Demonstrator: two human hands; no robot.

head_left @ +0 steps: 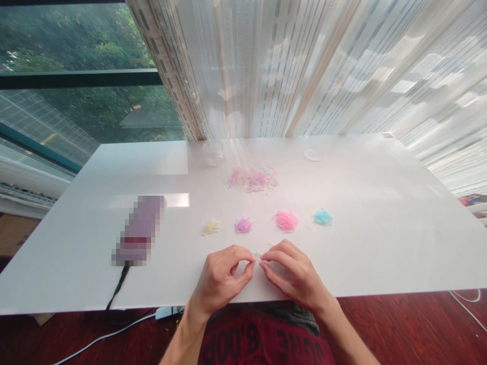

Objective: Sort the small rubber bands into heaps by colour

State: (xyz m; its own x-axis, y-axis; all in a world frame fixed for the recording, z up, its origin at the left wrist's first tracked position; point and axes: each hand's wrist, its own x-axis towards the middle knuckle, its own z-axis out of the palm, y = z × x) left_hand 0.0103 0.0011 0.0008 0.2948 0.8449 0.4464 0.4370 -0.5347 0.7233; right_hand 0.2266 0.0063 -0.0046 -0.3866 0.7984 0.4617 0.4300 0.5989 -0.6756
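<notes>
On the white worktop [373,238], near the pink pile [286,221], the left hand's [222,274] fingers pinch thin bits [256,253]; I can't tell if the right hand's [297,271] grip any. Soft, small pinches suit them.

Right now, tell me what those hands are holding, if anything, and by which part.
It cannot be told: small pale strands show near the fingertips of the left hand and right hand, too tiny to reveal any grip.

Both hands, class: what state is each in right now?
Left hand: pinched closed; anything held cannot be told.
Right hand: fingertips close together; whether closed or holding, cannot be told.
</notes>
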